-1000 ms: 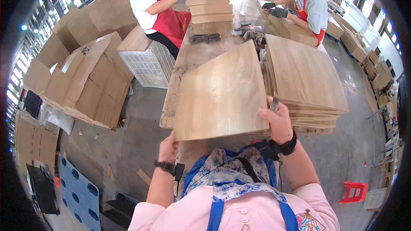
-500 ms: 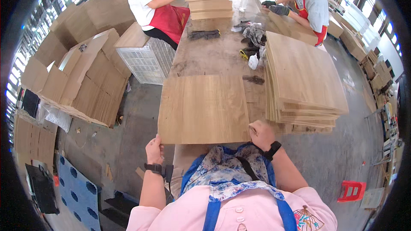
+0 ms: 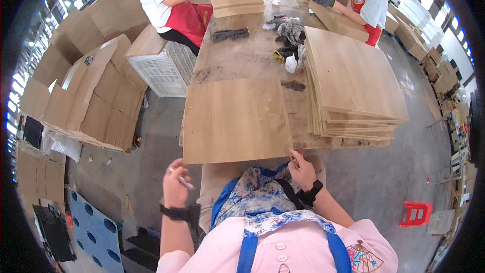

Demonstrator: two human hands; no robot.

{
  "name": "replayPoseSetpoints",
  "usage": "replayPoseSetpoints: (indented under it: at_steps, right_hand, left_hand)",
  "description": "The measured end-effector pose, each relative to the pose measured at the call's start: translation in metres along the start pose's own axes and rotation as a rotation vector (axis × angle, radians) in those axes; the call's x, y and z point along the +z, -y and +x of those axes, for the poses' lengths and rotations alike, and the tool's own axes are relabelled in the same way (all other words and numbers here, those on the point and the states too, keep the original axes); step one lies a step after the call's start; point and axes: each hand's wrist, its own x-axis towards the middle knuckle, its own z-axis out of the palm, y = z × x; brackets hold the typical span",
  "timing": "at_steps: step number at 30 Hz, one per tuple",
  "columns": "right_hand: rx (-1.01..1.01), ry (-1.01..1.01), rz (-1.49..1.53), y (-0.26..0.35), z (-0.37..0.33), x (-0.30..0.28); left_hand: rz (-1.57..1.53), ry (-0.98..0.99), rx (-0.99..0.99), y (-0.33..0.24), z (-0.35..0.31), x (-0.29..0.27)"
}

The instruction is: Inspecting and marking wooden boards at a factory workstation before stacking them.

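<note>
Wood panel (image 3: 237,121) lay on the counter (image 3: 235,59), centre of frame, its near edge toward you. Your left hand (image 3: 175,181), lower left of centre, hung just clear of the panel's near corner, fingers curled around a slim pale tool (image 3: 186,183). Your right hand (image 3: 302,171) was at the near right corner, fingers drawn together; could not tell whether they pinched the edge. A stack of panels (image 3: 353,81) sat right of centre. Judgement: good handling called for a light, steadying right hand at that corner and the tool angled away from the face, lest it scratch.
</note>
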Motion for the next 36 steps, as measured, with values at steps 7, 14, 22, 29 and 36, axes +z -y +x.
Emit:
replayPoseSetpoints:
  at_steps: [7, 14, 22, 29, 36]
  right_hand:
    - [-0.128, 0.114, -0.040, -0.002, 0.010, 0.022]
    - [0.014, 0.083, -0.145, -0.025, 0.001, 0.020]
    - [-0.012, 0.016, -0.077, -0.032, 0.003, -0.002]
    - [0.047, 0.297, -0.708, -0.063, -0.019, -0.026]
    - [0.020, 0.276, -1.001, -0.053, -0.019, -0.020]
  left_hand:
    - [0.472, 0.831, -0.495, 0.054, -0.066, 0.077]
    - [0.830, 1.169, -0.558, 0.049, -0.055, 0.084]
    - [0.705, 0.548, -0.291, 0.030, -0.044, 0.095]
    - [1.407, 0.451, 0.297, 0.043, -0.027, 0.049]
    - [1.899, 0.432, 0.642, 0.082, 0.007, 0.004]
